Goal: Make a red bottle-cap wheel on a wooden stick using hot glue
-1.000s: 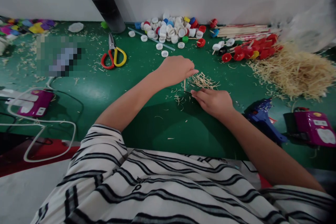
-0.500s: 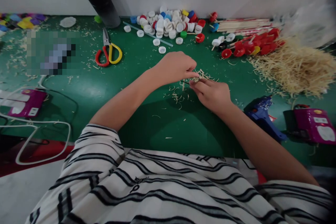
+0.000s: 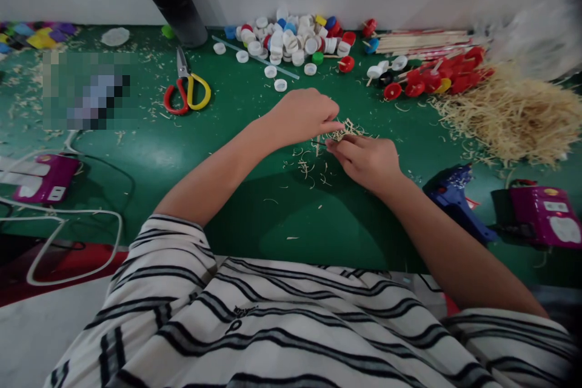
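My left hand [image 3: 305, 115] is closed, fingers curled, its fingertips reaching toward a small tuft of pale straw-like shreds [image 3: 349, 128]. Whatever it grips is hidden beneath the fingers. Just beside it, my right hand [image 3: 370, 162] is closed in a pinch at the near side of the tuft. A thin dark piece [image 3: 317, 143] sticks out left of the right fingertips; its kind is too small to make out. Loose shreds [image 3: 304, 166] lie scattered on the green table [image 3: 291, 212] below both hands.
Scissors [image 3: 187, 88] lie at left, near a dark bottle [image 3: 175, 0]. Bottle caps [image 3: 291, 42] are heaped at the back. At right are red caps on sticks [image 3: 422, 82], a shred pile [image 3: 522, 112], a blue glue gun [image 3: 454, 197] and a purple power box [image 3: 545, 215].
Both hands stay almost in place, with only slight finger movement. A few more shreds lie on the table just below the right fingertips.
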Motion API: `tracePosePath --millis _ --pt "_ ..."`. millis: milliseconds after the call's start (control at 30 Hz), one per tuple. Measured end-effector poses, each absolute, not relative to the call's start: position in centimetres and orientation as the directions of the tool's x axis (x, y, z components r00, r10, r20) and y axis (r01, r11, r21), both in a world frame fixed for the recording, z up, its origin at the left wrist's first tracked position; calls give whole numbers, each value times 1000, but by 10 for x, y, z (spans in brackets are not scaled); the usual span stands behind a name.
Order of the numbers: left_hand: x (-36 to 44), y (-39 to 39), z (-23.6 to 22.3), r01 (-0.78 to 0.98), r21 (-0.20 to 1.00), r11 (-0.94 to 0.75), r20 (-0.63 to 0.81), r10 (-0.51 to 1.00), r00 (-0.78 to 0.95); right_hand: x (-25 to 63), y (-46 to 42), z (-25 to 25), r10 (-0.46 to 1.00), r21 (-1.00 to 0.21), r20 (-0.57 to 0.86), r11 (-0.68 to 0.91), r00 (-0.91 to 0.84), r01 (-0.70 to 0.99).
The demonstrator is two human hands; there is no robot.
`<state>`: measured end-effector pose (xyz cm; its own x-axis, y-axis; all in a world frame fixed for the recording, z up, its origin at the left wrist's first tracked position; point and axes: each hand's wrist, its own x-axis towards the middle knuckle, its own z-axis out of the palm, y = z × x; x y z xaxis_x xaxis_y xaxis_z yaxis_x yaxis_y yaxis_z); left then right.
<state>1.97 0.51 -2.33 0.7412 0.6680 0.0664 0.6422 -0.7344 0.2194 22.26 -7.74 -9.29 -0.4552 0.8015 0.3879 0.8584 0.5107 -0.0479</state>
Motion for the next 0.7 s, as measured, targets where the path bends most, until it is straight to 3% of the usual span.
tracePosePath --millis 233,467,700 --pt "20 5 -25 645 225 -730 68 672 737 233 -78 -96 776 -58 242 611 -583 789" --pt "19 8 -26 651 266 -711 65 687 724 228 -75 -95 809 -99 361 528 -464 843" --pt "20 4 -24 672 258 -694 46 703 709 231 -79 -96 776 -50 264 604 -573 795"
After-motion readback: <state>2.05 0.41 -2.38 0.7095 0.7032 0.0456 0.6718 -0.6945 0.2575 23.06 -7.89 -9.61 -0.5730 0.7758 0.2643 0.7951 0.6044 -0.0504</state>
